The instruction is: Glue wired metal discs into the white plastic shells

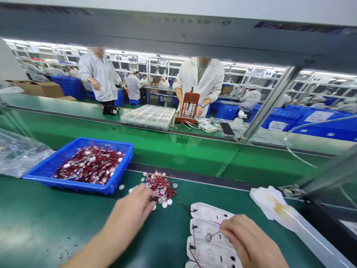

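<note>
My left hand (131, 208) reaches to the near edge of a pile of small silvery discs with red wires (161, 186). Its fingers are curled together there, and whatever they pinch is hidden. Between thumb and fingertips, my right hand (248, 236) grips the thin leads of a wired disc (209, 237), which hangs over a row of white moulded shells (205, 249). These shells lie side by side on the green bench, with small black parts and red wires in them. The lower part of the row runs out of view.
A blue tray (79, 183) full of wired discs stands at left, beside a clear plastic bag (19, 152). On the right lie a stained white wrapping (269, 203) and a metal post (269, 104). Across the green partition, a person in a white coat (199, 80) handles a brown fixture (190, 106).
</note>
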The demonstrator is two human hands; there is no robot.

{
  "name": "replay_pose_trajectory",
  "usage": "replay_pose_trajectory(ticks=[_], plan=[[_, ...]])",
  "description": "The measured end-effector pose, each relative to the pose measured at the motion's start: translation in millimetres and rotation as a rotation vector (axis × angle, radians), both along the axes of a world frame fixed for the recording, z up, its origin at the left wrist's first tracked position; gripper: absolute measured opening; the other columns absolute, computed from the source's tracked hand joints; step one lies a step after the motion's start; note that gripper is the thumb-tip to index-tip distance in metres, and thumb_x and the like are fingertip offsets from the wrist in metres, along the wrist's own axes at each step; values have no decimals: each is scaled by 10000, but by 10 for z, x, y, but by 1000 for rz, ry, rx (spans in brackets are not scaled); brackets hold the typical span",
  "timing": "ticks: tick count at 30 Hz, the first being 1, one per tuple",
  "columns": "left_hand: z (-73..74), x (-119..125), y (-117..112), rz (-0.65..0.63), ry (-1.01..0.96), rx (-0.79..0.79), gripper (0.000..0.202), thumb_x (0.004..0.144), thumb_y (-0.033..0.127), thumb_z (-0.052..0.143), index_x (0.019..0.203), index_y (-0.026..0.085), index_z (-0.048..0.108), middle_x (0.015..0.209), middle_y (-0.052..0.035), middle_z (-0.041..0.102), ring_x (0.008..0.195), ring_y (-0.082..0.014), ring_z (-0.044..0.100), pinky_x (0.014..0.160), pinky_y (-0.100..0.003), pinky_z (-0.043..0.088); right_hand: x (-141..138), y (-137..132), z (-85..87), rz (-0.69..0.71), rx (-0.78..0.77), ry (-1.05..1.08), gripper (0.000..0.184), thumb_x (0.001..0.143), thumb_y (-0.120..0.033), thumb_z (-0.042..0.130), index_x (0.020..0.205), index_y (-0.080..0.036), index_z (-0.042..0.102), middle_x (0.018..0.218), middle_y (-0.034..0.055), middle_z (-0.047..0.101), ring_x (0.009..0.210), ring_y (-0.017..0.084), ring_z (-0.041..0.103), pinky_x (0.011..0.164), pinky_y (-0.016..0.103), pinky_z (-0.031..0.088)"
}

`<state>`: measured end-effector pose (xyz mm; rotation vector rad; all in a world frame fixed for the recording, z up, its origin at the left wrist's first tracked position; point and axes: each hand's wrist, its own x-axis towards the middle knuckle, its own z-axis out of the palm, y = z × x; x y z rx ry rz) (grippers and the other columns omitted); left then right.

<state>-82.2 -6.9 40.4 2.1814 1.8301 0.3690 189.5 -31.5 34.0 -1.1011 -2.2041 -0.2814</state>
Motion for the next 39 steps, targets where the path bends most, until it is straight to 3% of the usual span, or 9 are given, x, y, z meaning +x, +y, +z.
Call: replay_pose_trajectory(ticks=[2, 4, 9, 12, 18, 25, 33, 36, 39], plan=[[-94, -158, 123, 39, 75, 63, 216, 848, 294, 373, 915, 206, 559, 917, -27, 549, 834, -175, 560, 708, -284, 429, 142, 15, 4, -123, 1, 6, 239, 873, -169, 356, 699, -170, 521, 684, 0, 499, 632, 75, 439, 578, 185, 335], [-218, -252, 199, 21, 25, 43, 236, 853, 327, 356, 931, 217, 550, 912, -7, 545, 709, -122, 565, 629, -230, 424, 215, 17, -69, -200, -31, -40, 194, 851, -176, 406, 705, -177, 534, 832, 9, 526, 736, 95, 452, 626, 203, 345], [-376, -302, 217, 9, -42, 1, 281, 871, 352, 296, 941, 229, 539, 851, 13, 528, 638, -91, 562, 577, -193, 400, 120, 5, -303, -335, -133, 41, 260, 838, -103, 350, 647, -153, 520, 1073, 19, 488, 997, 179, 412, 754, 311, 336], [-337, -343, 206, 12, -21, 28, 307, 871, 389, 265, 937, 236, 523, 904, 1, 551, 677, -104, 575, 578, -200, 392, 38, 2, -347, -340, -179, 56, 260, 823, -75, 357, 636, -149, 522, 1079, 21, 491, 1031, 189, 394, 769, 329, 327], [-196, -432, 139, 214, 6, -68, 352, 846, 495, 197, 989, 277, 432, 864, 12, 605, 687, -150, 604, 565, -227, 387, 39, 26, -428, -339, -175, 95, 286, 818, -78, 351, 593, -143, 516, 1025, 25, 512, 998, 194, 394, 745, 336, 310], [-42, -400, 35, 229, -73, 71, 356, 810, 526, 288, 996, 272, 454, 809, 38, 604, 699, -134, 583, 621, -208, 396, 19, -13, -355, -315, -191, 97, 251, 804, -77, 402, 670, -186, 584, 1005, 8, 515, 974, 167, 415, 752, 323, 320], [65, -261, -46, 191, -343, 97, 379, 776, 564, 351, 962, 275, 511, 761, 25, 605, 638, -122, 545, 588, -207, 431, 3, -34, -348, -181, -233, 42, 232, 741, -61, 513, 709, -259, 628, 1124, -38, 507, 1148, 211, 347, 862, 417, 268], [28, -148, -93, 94, -432, 40, 364, 773, 553, 392, 951, 268, 533, 737, 28, 603, 583, -95, 539, 552, -176, 435, -3, -38, -336, -173, -226, 32, 215, 751, -75, 512, 702, -252, 623, 1129, -32, 512, 1155, 217, 346, 869, 428, 252], [17, 81, -194, -44, -519, -129, 330, 808, 502, 363, 936, 244, 524, 688, 26, 594, 541, -74, 527, 539, -155, 428, -101, -55, -224, -164, -180, 159, 222, 820, -135, 435, 734, -244, 608, 1136, -46, 508, 1129, 182, 375, 882, 376, 265]])
